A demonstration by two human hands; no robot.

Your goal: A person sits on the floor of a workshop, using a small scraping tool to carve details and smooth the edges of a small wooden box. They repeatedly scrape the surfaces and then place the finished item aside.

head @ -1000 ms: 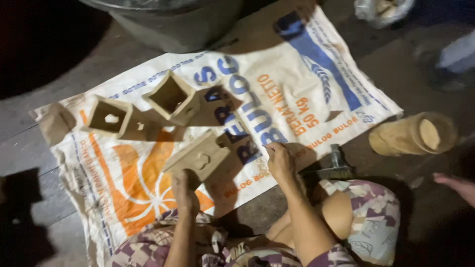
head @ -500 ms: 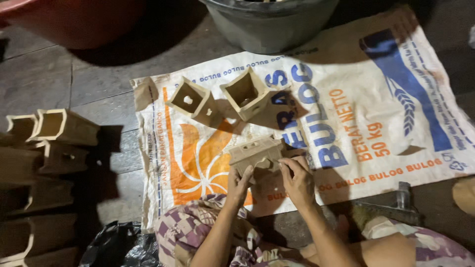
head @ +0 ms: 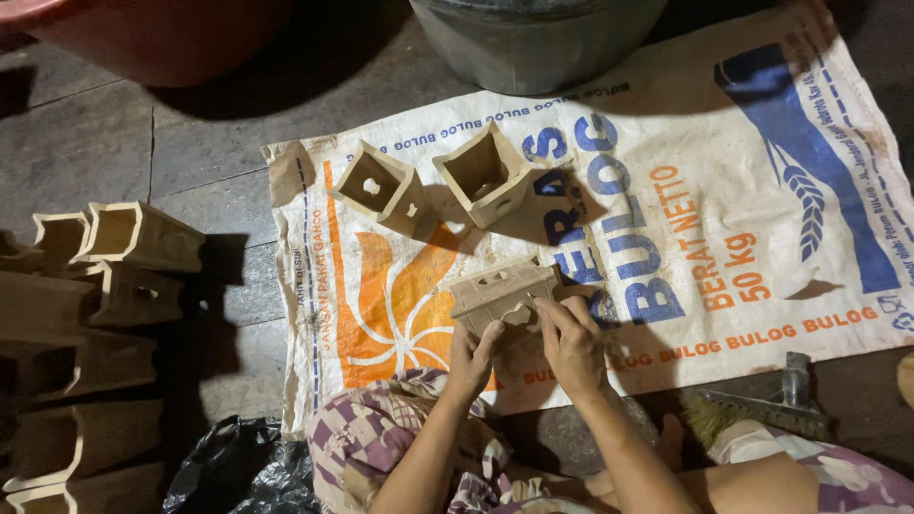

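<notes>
Head view: both hands hold one clay pot over the sack. The left hand grips the pot's near edge from below. The right hand pinches its right corner, fingers closed on the clay. The pot lies tipped on its side, just above the sack's near edge. Two more pots stand farther back on the sack, open tops up. A stack of pots lies on the floor left of the sack. A brush lies just right of the hands, near the sack's edge.
</notes>
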